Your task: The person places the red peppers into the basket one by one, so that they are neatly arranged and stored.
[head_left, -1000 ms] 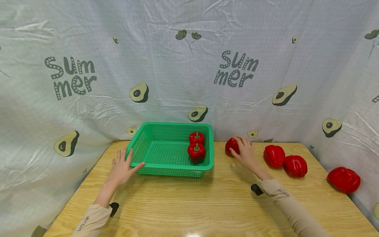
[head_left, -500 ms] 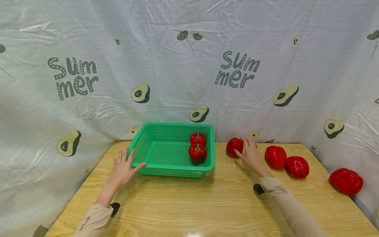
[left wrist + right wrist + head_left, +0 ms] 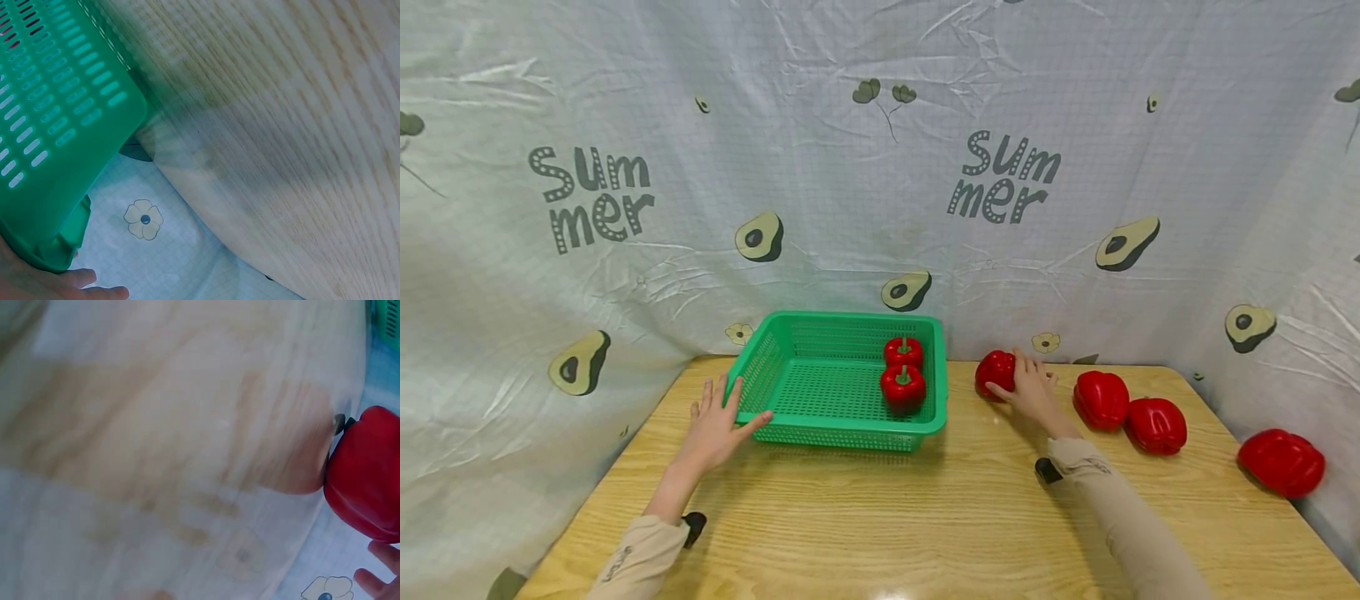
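Note:
My left hand [image 3: 713, 429] rests with spread fingers on the front left corner of a green plastic basket [image 3: 842, 423]. In the left wrist view its fingers [image 3: 81, 278] show just under the basket's rim [image 3: 47, 256]. Beyond the basket's right side, a red bell pepper [image 3: 995, 372] lies on the table. My right hand [image 3: 1033, 392] is at that pepper's right side, thumb in front, fingers loosely bent. In the right wrist view the fingertips [image 3: 382, 553] are at the edge of the pepper [image 3: 369, 472], not wrapped round it; contact is hard to judge.
Inside the basket, two red bell peppers [image 3: 902, 387] stand stem up along the right wall. Further right on the wooden table [image 3: 880, 508] lie two peppers side by side [image 3: 1101, 400] and another pepper [image 3: 1281, 462] near the right edge. A printed cloth [image 3: 835, 167] hangs behind.
My right hand has shifted from over the pepper to its right side, uncovering more of it. The left hand keeps its place on the basket. The whole view has drifted slightly.

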A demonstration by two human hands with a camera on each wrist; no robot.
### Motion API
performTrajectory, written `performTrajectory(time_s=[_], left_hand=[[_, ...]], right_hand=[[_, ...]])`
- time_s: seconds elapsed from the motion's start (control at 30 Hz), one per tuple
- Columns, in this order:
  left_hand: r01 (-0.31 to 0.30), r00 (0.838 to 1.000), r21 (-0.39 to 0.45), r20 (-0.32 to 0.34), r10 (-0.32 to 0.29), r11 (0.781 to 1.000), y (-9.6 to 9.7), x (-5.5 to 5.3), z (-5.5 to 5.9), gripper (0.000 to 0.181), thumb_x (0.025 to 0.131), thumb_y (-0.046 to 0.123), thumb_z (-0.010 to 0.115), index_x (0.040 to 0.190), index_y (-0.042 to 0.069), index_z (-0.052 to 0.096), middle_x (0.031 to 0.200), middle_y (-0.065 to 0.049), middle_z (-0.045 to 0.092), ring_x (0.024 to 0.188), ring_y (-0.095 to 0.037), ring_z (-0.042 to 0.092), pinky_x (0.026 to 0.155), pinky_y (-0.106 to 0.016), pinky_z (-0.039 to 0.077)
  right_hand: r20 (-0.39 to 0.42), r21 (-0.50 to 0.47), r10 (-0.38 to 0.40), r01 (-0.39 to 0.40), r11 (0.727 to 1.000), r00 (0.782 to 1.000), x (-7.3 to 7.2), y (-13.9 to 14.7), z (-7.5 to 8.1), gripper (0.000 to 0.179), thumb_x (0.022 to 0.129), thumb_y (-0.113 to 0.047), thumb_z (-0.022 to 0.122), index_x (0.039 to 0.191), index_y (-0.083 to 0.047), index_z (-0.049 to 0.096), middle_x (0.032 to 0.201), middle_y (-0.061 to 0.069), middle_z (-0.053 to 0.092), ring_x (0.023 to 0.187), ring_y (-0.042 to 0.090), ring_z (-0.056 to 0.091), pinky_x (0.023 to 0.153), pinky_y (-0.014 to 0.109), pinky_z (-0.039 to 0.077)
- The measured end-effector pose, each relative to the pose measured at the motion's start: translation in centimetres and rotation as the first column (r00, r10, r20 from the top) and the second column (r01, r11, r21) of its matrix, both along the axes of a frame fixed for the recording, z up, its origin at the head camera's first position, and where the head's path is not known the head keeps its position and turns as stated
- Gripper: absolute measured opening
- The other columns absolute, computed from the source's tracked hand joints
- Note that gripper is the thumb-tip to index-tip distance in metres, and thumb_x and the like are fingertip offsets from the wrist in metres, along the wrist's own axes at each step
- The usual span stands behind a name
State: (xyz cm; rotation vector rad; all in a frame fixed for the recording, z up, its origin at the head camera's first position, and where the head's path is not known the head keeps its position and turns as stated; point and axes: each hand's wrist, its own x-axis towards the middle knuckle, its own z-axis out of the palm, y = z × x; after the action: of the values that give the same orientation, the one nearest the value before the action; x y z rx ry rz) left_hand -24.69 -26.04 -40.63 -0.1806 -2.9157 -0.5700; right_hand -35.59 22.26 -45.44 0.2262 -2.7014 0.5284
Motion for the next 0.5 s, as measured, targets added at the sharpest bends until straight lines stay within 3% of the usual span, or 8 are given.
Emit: performTrajectory(time_s=[0.3, 0.5], left_hand=[[0.000, 1.000, 0.003, 0.000, 0.000, 1.000, 0.04, -0.08, -0.04, 0.092, 0.084, 0.061, 0.044, 0.143, -0.003, 0.013, 0.148, -0.030, 0.002, 0.134, -0.048, -0.004, 0.100, -0.069, 0.006], [-0.002, 1.000, 0.005, 0.000, 0.002, 1.000, 0.04, -0.06, -0.02, 0.092, 0.084, 0.061, 0.044, 0.143, -0.003, 0.013, 0.147, -0.030, 0.002, 0.134, -0.048, -0.004, 0.099, -0.070, 0.006]], right_hand=[[0.093, -0.019, -0.028, 0.030, 0.999, 0.995, -0.17, -0.29, 0.07, 0.086, 0.080, -0.047, 0.062, 0.133, 0.010, 0.024, 0.124, 0.032, 0.044, 0.116, 0.047, 0.032, 0.086, 0.064, 0.019], [0.054, -0.041, -0.009, 0.011, 0.999, 0.998, 0.06, -0.31, 0.14, 0.083, 0.076, -0.043, 0.067, 0.127, 0.011, 0.031, 0.119, 0.032, 0.047, 0.112, 0.046, 0.037, 0.082, 0.060, 0.022]])
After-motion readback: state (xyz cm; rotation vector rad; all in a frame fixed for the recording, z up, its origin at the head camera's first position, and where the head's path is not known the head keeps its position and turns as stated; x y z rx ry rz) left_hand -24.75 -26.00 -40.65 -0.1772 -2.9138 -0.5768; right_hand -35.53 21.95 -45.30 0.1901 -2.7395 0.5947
